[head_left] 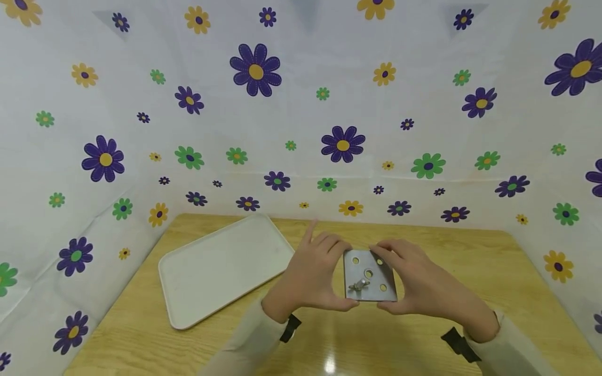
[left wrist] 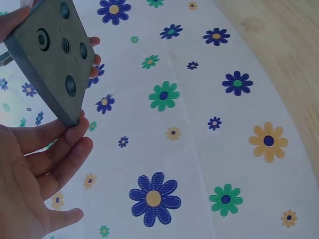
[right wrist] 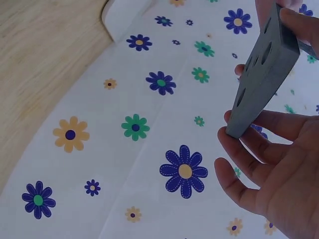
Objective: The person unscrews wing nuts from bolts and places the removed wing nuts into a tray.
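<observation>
A square grey metal plate (head_left: 371, 265) with several round holes is held up between both hands in the head view. A wing-shaped screw (head_left: 359, 285) stands on its face near the lower left corner. The left hand (head_left: 308, 274) pinches the plate's left side, thumb at the bottom corner and fingers at the top, one finger raised. Gripping the right side the same way is the right hand (head_left: 430, 282). The left wrist view shows the back of the plate (left wrist: 55, 55) and the left hand (left wrist: 37, 169); the right wrist view shows its edge (right wrist: 264, 74) above the right hand (right wrist: 279, 164).
On the left of the wooden table (head_left: 188, 350) lies a white rectangular tray (head_left: 226, 269), set at an angle, close to the left forearm. A white flower-patterned cloth (head_left: 291, 120) rises behind the table and along both sides.
</observation>
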Action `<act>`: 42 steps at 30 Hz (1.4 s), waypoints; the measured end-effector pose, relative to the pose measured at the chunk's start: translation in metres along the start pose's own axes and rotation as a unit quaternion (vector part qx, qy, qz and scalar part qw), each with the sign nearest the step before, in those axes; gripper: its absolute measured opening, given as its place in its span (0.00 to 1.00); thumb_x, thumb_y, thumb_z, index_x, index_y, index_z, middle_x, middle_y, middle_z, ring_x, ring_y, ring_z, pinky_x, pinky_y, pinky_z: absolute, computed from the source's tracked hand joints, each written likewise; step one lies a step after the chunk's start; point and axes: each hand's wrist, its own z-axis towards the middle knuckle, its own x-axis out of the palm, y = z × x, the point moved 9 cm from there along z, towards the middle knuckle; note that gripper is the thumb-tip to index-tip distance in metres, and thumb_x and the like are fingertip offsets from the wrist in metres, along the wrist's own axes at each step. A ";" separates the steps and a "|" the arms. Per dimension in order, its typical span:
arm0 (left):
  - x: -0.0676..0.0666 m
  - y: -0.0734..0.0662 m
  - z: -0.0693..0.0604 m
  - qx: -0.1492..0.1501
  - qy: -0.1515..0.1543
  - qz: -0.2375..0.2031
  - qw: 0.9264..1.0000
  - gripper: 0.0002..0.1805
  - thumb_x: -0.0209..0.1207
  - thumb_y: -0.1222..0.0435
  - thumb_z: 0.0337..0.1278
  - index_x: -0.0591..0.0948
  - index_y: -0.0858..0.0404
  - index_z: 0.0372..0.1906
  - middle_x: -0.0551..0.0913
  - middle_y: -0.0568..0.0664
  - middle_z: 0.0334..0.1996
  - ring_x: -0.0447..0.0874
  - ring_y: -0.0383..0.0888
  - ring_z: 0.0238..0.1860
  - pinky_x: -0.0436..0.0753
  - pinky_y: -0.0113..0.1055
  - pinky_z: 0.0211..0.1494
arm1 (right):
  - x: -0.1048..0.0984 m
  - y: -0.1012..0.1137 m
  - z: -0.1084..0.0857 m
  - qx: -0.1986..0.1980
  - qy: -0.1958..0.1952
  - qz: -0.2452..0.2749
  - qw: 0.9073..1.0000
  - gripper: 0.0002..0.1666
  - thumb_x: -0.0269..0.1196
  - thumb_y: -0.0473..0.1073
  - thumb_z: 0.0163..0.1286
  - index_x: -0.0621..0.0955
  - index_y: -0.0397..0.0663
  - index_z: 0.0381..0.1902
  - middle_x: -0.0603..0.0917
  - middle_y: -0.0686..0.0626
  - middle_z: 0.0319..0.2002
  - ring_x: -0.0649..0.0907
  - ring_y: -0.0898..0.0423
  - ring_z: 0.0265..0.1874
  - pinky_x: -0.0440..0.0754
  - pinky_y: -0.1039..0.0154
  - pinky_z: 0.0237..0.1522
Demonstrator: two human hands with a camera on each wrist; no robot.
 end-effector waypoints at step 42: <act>-0.057 -0.030 0.004 0.033 -0.109 -0.090 0.989 0.54 0.68 0.29 0.10 0.75 0.62 0.49 0.76 0.48 0.48 0.72 0.42 0.53 0.66 0.38 0.67 | 0.008 0.011 -0.018 -0.056 -0.156 0.322 0.932 0.55 0.76 0.39 0.35 0.64 0.32 0.63 0.67 0.49 0.57 0.68 0.62 0.57 0.66 0.72 0.61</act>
